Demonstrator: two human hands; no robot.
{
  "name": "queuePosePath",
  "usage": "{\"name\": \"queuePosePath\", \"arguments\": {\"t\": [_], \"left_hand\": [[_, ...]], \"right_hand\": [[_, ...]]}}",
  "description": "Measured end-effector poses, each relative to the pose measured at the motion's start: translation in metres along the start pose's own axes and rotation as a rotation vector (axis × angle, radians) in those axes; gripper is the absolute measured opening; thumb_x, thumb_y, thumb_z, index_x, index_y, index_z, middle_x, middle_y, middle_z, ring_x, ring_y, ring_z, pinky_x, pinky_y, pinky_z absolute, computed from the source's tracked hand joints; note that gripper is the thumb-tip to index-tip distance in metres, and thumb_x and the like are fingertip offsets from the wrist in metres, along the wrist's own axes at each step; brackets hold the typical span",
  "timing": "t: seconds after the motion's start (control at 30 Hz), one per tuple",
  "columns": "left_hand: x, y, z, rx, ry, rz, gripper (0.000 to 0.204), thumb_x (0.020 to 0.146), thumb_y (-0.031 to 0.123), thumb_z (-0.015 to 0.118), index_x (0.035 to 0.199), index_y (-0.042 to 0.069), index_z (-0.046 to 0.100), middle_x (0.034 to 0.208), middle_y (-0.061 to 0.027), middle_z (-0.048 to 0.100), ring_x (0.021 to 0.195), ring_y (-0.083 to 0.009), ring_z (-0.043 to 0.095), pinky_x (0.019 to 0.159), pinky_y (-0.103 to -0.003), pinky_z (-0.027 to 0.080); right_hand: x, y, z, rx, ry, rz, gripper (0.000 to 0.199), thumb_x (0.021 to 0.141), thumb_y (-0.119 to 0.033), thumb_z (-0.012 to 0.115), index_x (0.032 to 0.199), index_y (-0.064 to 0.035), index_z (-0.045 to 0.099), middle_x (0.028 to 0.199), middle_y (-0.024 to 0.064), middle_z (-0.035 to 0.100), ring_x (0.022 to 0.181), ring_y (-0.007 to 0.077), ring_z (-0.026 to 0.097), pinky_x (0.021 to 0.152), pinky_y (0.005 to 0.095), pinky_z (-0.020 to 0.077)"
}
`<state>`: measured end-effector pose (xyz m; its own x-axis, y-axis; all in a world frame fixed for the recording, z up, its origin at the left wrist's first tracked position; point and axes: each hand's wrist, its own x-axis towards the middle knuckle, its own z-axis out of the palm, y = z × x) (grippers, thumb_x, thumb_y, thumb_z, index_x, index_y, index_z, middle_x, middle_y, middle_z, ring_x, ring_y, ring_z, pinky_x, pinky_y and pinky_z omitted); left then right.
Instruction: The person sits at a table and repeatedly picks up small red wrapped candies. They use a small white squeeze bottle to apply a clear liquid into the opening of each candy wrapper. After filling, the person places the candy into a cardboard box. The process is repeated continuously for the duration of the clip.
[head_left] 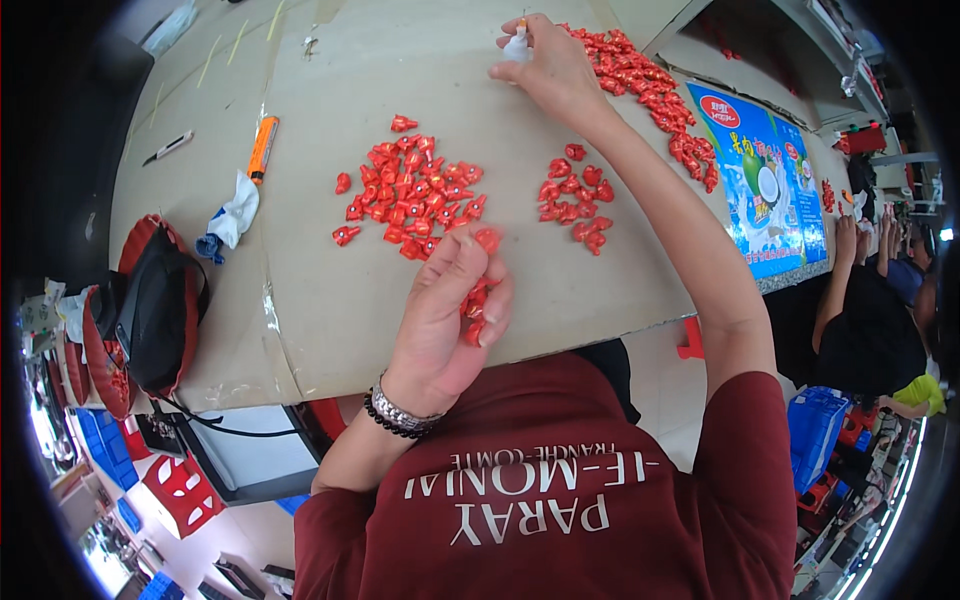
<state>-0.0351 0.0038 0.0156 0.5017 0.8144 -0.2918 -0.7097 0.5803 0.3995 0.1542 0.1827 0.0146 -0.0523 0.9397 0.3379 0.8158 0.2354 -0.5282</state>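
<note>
My left hand [440, 310] is closed over several small red plastic pieces, cupped against the palm. One more red piece [487, 240] shows blurred at its thumb and fingertips. At the far side of the table, my right hand [555, 70] grips a small white squeeze bottle [516, 47] with an orange-yellow tip. A loose pile of red pieces [410, 190], some with shiny dots, lies just beyond my left hand. To its right is a smaller group of red pieces [575, 195], beneath and left of my right forearm. A long heap of the same pieces [640, 80] stretches past my right wrist.
On the left of the table [330, 320] lie an orange marker-like tube [263, 150], a white pen [168, 148] and a crumpled white cloth [235, 212]. A black bag-like object [165, 305] sits in a red basket. A blue printed cardboard sheet [760, 190] covers the right side; people work beyond.
</note>
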Motion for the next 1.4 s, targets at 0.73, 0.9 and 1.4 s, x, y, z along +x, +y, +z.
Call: {"name": "queuePosePath", "arguments": {"t": [0.73, 0.9, 1.4], "left_hand": [[0.008, -0.014, -0.002, -0.035, 0.051, -0.128, 0.021, 0.097, 0.022, 0.047, 0.105, 0.004, 0.052, 0.091, -0.0044, 0.057, 0.058, -0.0096, 0.044, 0.039, -0.019, 0.033], [0.008, -0.018, 0.0, -0.048, 0.019, -0.171, 0.026, 0.099, 0.027, 0.043, 0.105, 0.003, 0.051, 0.084, -0.0035, 0.054, 0.058, -0.0107, 0.043, 0.038, -0.02, 0.032], [0.01, -0.026, 0.006, 0.091, 0.093, -0.188, 0.034, 0.097, 0.04, 0.045, 0.099, 0.008, 0.057, 0.079, -0.0008, 0.057, 0.054, -0.0108, 0.048, 0.038, -0.021, 0.032]], "right_hand": [[-0.177, -0.034, -0.089, 0.582, 0.054, 0.088, 0.044, 0.076, 0.01, 0.062, 0.118, -0.0002, 0.051, 0.101, 0.0113, 0.059, 0.093, 0.0172, 0.061, 0.08, 0.0283, 0.0486], [-0.193, -0.03, -0.085, 0.87, 0.219, 0.143, 0.026, 0.076, 0.01, 0.065, 0.101, 0.0035, 0.058, 0.102, 0.0162, 0.063, 0.094, 0.021, 0.063, 0.081, 0.0289, 0.0512], [-0.189, -0.034, -0.082, 0.523, 0.244, -0.22, 0.03, 0.069, 0.002, 0.073, 0.096, 0.0025, 0.061, 0.091, 0.015, 0.066, 0.082, 0.0233, 0.063, 0.066, 0.0294, 0.0523]]}}
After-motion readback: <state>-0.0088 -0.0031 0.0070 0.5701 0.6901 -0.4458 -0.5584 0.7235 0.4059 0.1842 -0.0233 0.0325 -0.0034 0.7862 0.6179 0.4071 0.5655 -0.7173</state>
